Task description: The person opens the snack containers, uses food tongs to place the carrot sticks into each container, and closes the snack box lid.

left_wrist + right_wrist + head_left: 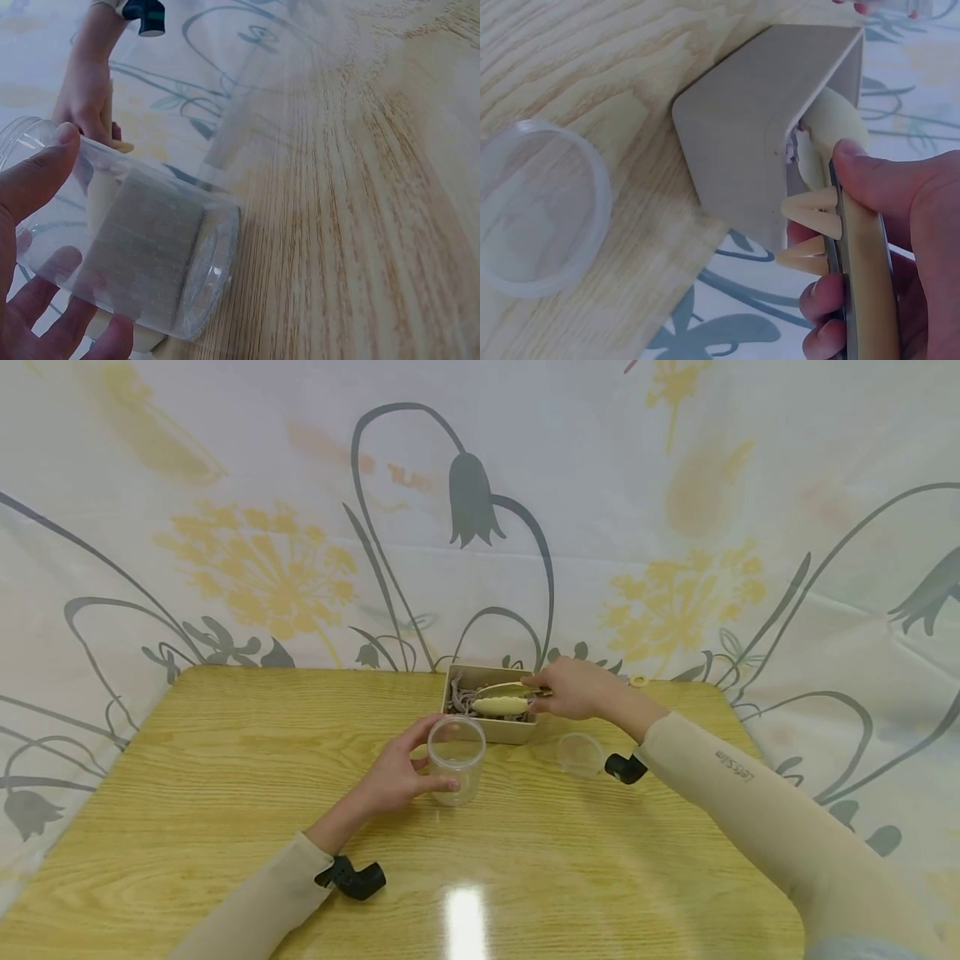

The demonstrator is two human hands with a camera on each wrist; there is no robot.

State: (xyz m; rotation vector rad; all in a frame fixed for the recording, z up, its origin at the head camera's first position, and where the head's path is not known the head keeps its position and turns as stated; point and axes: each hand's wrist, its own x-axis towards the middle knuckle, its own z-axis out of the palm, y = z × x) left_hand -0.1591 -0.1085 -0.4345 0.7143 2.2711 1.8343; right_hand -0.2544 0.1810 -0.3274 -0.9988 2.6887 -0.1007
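Note:
My left hand grips a clear plastic cup, thumb on one side and fingers around the other. The cup stands upright on the wooden table, open at the top, with nothing visible inside. Just behind it sits a beige box holding greyish-purple strips. Over the box, my right hand holds a pair of cream-tipped tongs. The tong heads reach into the box among the strips. Whether they pinch any strip cannot be made out.
A round translucent lid lies on the table to the right of the box. Near the back edge is a small yellow ring-shaped thing. A flower-patterned cloth hangs behind the table.

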